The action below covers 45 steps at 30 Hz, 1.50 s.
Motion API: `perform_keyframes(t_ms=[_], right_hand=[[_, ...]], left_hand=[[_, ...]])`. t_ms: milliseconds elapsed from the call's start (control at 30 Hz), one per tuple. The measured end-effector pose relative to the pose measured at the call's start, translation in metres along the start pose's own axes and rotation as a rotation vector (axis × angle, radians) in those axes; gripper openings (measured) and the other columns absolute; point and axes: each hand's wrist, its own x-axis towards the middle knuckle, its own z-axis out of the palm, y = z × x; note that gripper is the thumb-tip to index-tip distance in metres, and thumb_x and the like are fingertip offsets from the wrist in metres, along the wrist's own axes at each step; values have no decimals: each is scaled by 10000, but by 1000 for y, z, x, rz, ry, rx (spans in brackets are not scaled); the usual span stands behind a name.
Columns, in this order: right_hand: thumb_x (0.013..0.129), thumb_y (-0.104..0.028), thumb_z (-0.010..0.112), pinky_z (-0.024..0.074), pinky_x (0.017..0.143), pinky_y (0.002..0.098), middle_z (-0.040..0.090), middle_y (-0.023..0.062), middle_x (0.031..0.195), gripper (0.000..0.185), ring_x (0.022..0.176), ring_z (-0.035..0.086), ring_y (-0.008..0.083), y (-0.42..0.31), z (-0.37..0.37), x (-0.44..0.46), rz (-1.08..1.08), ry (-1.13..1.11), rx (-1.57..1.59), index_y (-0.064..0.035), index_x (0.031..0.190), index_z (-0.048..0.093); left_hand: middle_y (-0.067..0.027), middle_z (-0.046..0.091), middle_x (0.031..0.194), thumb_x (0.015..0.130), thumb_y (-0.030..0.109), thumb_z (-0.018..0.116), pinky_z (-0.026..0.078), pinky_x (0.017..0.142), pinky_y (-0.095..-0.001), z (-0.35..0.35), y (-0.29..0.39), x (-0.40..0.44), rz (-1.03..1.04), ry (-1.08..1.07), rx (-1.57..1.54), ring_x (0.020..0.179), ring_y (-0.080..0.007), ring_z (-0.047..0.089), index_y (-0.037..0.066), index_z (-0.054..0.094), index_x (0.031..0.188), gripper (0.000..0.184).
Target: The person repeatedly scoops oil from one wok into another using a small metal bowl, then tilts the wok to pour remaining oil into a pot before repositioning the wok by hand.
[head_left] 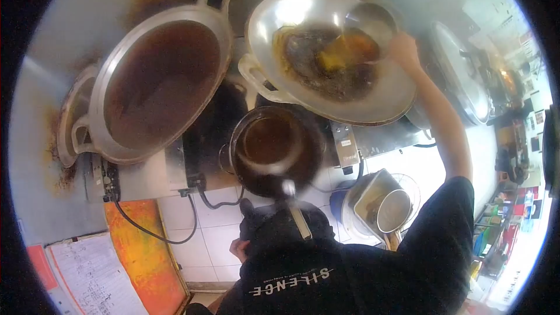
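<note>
Right hand: closed on the edge of a round bowl, blurred.
Bowl: over the right side of the right wok.
Right wok contents: dark, glossy liquid with a yellow-orange mass below the bowl.
Left hand: low by the black shirt, mostly hidden; can't tell if holding anything.
Left wok: wide, dark brown liquid inside.
Pot: between and nearer than both woks.
</note>
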Motion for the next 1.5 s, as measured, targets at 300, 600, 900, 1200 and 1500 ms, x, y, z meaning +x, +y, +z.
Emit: perform_keyframes(t_ms=[300, 600, 900, 1200, 1500], right_hand=[[859, -126, 451, 517, 665, 497, 605, 299, 766, 237, 764, 605, 476, -1, -16, 16, -134, 298, -87, 41, 1026, 445], [864, -159, 475, 513, 637, 509, 612, 297, 774, 284, 728, 615, 458, -11, 21, 13, -144, 375, -5, 43, 1062, 455], [827, 33, 480, 584, 619, 238, 607, 131, 882, 223, 701, 640, 208, -70, 8, -5, 316, -10, 1200, 121, 1024, 539], [772, -389, 683, 523, 543, 264, 662, 22, 728, 263, 592, 603, 116, -310, -38, 28, -500, 158, -584, -140, 859, 686], [802, -96, 535, 533, 664, 449, 639, 227, 786, 162, 755, 643, 387, -485, 33, 1, -435, 267, -35, 26, 806, 643]], left_hand=[[-67, 603, 657, 516, 84, 711, 455, 584, -295, -11, 1, -18, -379, 27, -44, 595, -179, 558, -16, 647, 671, 196], [-97, 612, 654, 533, 108, 692, 469, 601, -314, -34, -2, 1, -382, 146, 14, 605, -204, 575, -8, 655, 672, 184], [-100, 604, 637, 630, 288, 669, 445, 559, -288, -121, -10, 87, -524, -106, -185, 606, -164, 559, -26, 642, 696, 322], [-52, 541, 760, 697, 173, 646, 444, 631, -328, -182, -37, 137, -130, -146, 8, 653, -176, 527, 38, 639, 627, 152], [-90, 440, 1044, 658, 62, 672, 450, 716, -312, -196, 10, 152, -53, -76, 12, 833, -178, 505, 41, 556, 808, 191]])
